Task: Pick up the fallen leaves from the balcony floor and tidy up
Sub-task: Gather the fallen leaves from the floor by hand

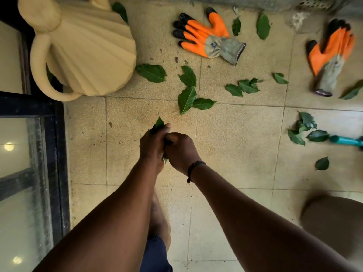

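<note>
Leaf bunch (159, 123) sat in my left hand (152, 145), fingers curled round it; right hand (180, 152) pinched in alongside. Most leaves (187, 99) lay ahead and right of my fingers, near 2 gloves (208, 37). Barely started, I judged.

Beige speckled floor tiles (235, 146), pale grout lines; black-framed glass door (29, 154) at left, reflecting lamps.

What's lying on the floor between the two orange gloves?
In the head view, two green leaves lie between the left glove and the right glove; otherwise bare tile.
</note>
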